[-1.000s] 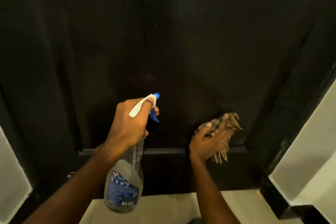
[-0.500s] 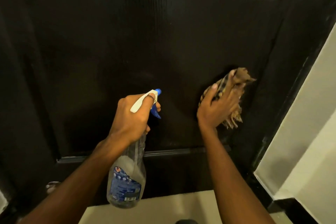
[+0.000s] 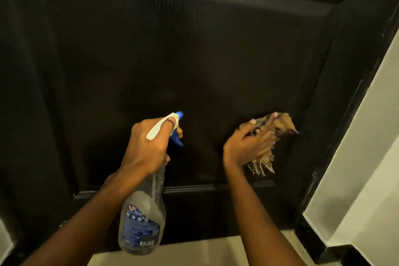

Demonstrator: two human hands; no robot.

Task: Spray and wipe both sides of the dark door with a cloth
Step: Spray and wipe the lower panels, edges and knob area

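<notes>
You are partway through one face of the glossy black panelled door [image 3: 194,60], which fills your view, and I judge the other face is yet to do; a cream wall [image 3: 367,157] stands to its right and a pale floor [image 3: 194,252] lies below. The grip of your left hand [image 3: 149,147] is clenched round the clear blue-labelled plastic spray bottle [image 3: 142,222], nozzle toward the panel, while your right hand [image 3: 246,147] grasps the frayed brown checked cloth [image 3: 278,123] against the panel's lower right

My feed is dim and warm-tinted. The door [image 3: 194,60] swallows most of the light, apart from a faint glare streak along its upper moulding. The wall [image 3: 367,157] at right is brightest. Straight edges bow with wide-angle distortion, and the cloth [image 3: 280,123] looks slightly blurred.
</notes>
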